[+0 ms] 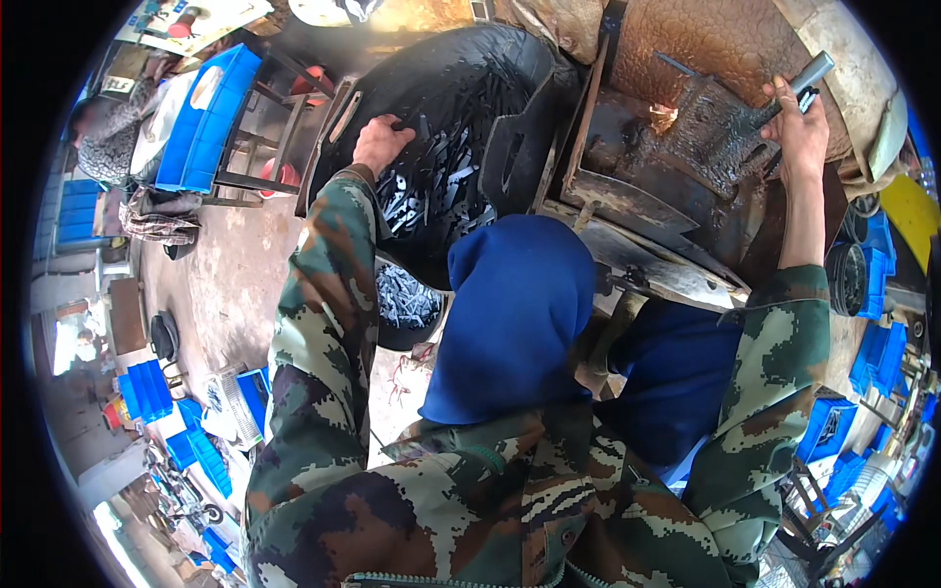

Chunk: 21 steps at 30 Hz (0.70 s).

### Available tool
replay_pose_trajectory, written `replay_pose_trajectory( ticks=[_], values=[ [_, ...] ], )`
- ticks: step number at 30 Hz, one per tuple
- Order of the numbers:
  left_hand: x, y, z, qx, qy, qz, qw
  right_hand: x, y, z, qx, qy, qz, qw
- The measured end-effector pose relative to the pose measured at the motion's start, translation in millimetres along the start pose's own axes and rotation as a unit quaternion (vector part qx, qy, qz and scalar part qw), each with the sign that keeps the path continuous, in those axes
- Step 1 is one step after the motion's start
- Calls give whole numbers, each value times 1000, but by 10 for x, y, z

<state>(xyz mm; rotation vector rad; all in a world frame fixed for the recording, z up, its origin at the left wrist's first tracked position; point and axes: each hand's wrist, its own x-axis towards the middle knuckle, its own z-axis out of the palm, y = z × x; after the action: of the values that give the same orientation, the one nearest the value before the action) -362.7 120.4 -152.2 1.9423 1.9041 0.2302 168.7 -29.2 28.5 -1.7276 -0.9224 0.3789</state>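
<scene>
My left hand (382,145) is at the left side of a large black tub (431,64), its fingers curled in and partly hidden. Whether a small piece sits in them I cannot make out. Many thin, flat metal strips (446,191) lie in the tub, dark toward the back and shinier below my hand. On the right, my right hand (799,132) is wrapped round a grey metal bar handle (814,72). The bar slants down to an oily, dark metal block (716,127) on a machine bed. A bright orange-white spot (664,119) shows at the block's left.
A round bucket of small metal pieces (407,297) stands below the tub. Rusty metal edging (632,196) borders the machine bed. My blue-covered knees (520,314) are close in front. To the left, a blue bin (208,118) rests on a frame, with another person (113,147) beyond.
</scene>
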Motion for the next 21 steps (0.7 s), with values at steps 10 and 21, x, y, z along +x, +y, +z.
replay_pose_trajectory(
  ticks=[10, 21],
  values=[
    [-138, -4, -198, 55, 99, -2, 994, -10, -7, 28, 2, -5, 6, 1000],
    [-550, 157, -691, -66, 99, 177, 977, -71, -87, 13, -5, -2, 16, 1000]
  ],
)
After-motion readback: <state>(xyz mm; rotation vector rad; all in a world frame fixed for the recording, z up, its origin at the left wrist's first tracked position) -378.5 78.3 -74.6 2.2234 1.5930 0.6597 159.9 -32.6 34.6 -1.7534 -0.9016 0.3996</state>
